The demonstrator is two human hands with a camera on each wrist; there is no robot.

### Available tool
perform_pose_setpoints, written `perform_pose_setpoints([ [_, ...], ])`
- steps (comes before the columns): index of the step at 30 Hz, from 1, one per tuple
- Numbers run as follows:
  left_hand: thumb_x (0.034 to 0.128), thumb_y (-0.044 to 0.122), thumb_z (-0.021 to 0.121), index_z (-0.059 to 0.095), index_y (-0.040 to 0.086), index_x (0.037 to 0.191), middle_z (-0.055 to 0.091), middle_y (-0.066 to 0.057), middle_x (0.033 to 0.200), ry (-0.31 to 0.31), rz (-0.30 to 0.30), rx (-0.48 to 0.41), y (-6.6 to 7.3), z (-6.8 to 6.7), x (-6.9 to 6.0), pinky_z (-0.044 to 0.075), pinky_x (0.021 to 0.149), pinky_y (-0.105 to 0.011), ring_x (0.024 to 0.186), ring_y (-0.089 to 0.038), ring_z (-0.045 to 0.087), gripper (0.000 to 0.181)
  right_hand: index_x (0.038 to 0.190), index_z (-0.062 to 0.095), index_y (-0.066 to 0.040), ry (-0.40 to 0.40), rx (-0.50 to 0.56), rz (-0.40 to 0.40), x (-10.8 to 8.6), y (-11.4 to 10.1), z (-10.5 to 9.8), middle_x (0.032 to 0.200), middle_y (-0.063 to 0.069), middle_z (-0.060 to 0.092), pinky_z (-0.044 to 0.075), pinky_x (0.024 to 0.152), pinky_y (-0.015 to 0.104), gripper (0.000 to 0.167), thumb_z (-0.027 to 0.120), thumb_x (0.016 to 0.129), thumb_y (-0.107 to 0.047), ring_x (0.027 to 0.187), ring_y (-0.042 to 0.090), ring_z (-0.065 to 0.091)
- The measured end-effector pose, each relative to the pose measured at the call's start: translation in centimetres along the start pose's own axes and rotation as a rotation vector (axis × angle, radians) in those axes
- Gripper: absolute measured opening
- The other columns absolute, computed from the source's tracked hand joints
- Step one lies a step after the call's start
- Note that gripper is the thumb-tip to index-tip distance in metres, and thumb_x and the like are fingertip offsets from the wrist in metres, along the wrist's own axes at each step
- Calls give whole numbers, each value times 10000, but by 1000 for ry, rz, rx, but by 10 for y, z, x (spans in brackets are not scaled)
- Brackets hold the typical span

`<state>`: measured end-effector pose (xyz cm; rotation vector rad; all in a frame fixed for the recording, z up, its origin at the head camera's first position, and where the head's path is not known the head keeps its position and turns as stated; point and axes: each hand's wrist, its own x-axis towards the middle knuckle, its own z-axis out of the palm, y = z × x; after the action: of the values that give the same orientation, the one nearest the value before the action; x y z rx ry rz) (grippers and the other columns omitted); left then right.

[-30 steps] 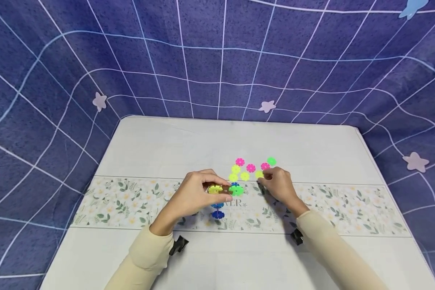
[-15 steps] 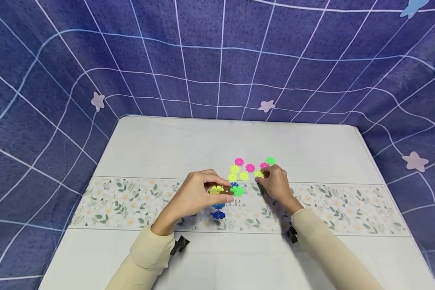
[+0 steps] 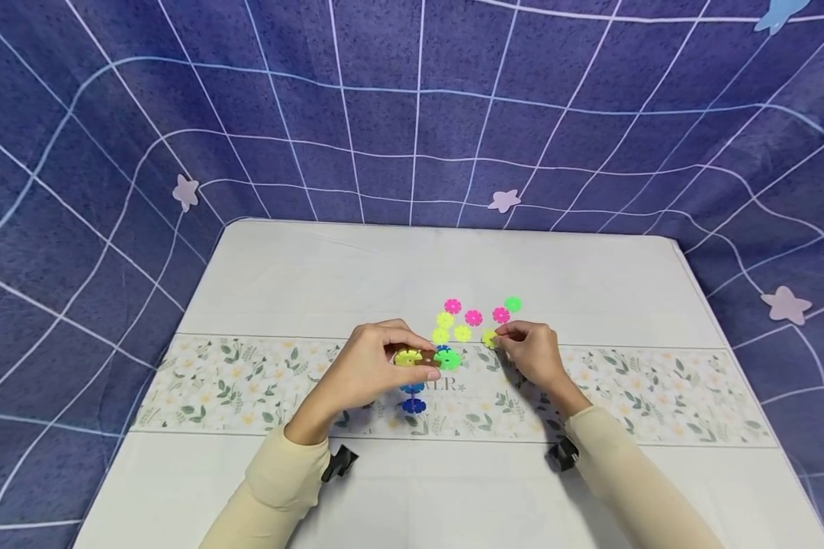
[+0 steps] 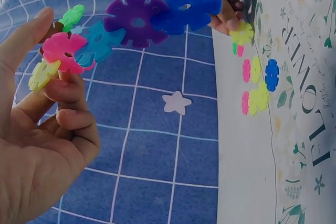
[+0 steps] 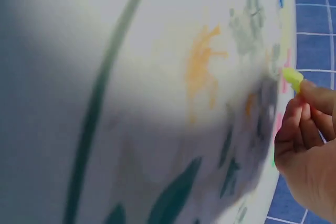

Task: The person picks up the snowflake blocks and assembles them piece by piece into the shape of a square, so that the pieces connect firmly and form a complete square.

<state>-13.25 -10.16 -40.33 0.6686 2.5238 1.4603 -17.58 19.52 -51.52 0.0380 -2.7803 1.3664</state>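
My left hand point(image 3: 367, 362) holds a chain of interlocking flower-shaped plastic discs above the table. In the left wrist view the chain runs through a yellow disc point(image 4: 43, 75), a pink disc point(image 4: 60, 51), a light blue disc point(image 4: 100, 45), a purple disc point(image 4: 123, 19) and a blue disc point(image 4: 181, 14). A green disc point(image 4: 72, 17) and a brown one, partly behind my fingers, also belong to it. My right hand point(image 3: 535, 354) pinches a single yellow disc point(image 3: 488, 338) by its edge. That disc looks tilted and raised in the right wrist view.
Loose discs lie beyond my hands: pink discs point(image 3: 474, 318), yellow discs point(image 3: 463, 333) and a green disc point(image 3: 513, 304). A loose blue disc point(image 4: 272, 75) lies nearer. A floral strip point(image 3: 247, 389) crosses the white table; a blue gridded curtain point(image 3: 384, 122) hangs behind and at both sides.
My right hand has pulled slightly back and to the right, the yellow disc now showing between its fingertips and the pink disc behind uncovered. My left hand stays almost still with the chain.
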Motion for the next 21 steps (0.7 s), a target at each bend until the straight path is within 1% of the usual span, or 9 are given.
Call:
perform_pose_setpoints([
  [3,820,344,889,805,324,1013,682,137,883,4,7,-2,2,0,1,387,634,-231,707,-146,494,212,995,780,-41,-43,142,-14,-12,-16,-12,925,169,766,561,650,227,98,757,947,-123,784,268,717],
  [6,815,336,893,809,304,1026,682,133,884,16,18,-2,3,0,1,385,629,-229,704,-157,494,229,992,769,-56,-75,284,-44,-27,-45,-29,935,173,753,590,714,270,131,758,957,-181,818,258,721],
  [9,810,328,898,815,290,1034,686,134,888,37,30,0,5,-1,1,382,618,-225,693,-168,493,242,967,762,-67,-108,360,-79,-43,-71,-43,882,109,750,582,719,275,140,763,953,-206,788,210,712],
  [12,803,317,904,820,275,1040,691,140,894,59,46,5,6,-1,0,379,607,-222,680,-148,484,255,966,758,-33,-149,412,-66,-53,-89,-52,830,12,751,581,706,274,122,756,951,-154,764,184,711],
  [16,794,305,910,824,256,1053,697,145,904,79,63,4,7,-1,0,381,605,-226,675,-124,474,277,979,731,48,-210,546,-14,-60,-99,-54,804,-31,745,585,685,266,89,704,953,-33,727,129,700],
  [18,793,303,911,825,245,1058,696,148,907,81,65,0,7,0,0,383,612,-230,686,-169,492,285,969,729,31,-246,644,3,-61,-101,-54,798,-28,743,580,676,249,64,671,955,11,714,97,694],
  [19,792,300,912,826,232,1061,696,146,907,81,65,-5,7,0,-1,384,615,-233,694,-195,501,290,961,733,9,-265,686,14,-61,-101,-54,797,-26,742,576,674,243,80,655,955,26,710,89,693],
  [21,790,293,915,826,224,1063,698,147,912,83,69,-14,7,0,-1,406,624,-232,712,-196,536,295,949,733,-30,-301,744,30,-62,-102,-54,794,-22,741,561,669,226,124,632,957,41,707,82,688],
])
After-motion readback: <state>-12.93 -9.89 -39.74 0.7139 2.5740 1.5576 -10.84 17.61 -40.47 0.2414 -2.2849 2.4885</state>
